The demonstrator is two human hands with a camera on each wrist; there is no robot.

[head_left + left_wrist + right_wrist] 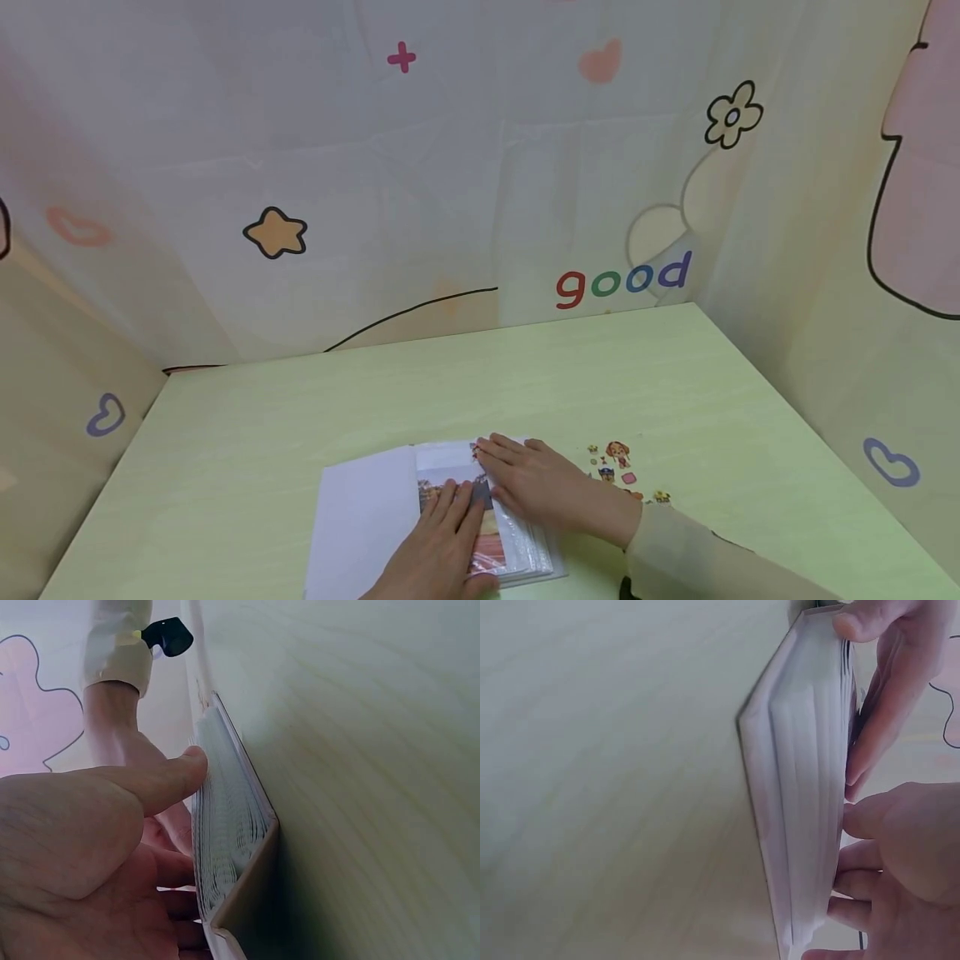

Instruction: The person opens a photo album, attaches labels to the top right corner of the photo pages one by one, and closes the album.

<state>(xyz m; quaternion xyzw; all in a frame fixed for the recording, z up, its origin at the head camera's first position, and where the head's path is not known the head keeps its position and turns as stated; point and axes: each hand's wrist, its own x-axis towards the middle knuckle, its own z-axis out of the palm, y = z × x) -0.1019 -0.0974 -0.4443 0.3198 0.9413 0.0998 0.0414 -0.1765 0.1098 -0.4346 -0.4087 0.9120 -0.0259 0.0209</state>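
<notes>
A photo album (366, 512) lies spread on the table, its white inside cover at the left and a thick stack of clear sleeves at the right. In the top sleeve is a photo (489, 550) with a reddish lower part, partly covered by my hands. My left hand (435, 542) rests on the photo with its fingers extended. My right hand (543, 487) presses its straight fingers on the page's upper right, beside a small colourful sticker (475, 451). Both wrist views show the page edges (232, 817) of the album (802, 772) from the side; its underside is hidden.
Several cartoon stickers (617, 454) lie on the pale green table (247, 433), just right of the album and partly behind my right forearm. A printed cloth (375, 167) hangs along the table's back and sides.
</notes>
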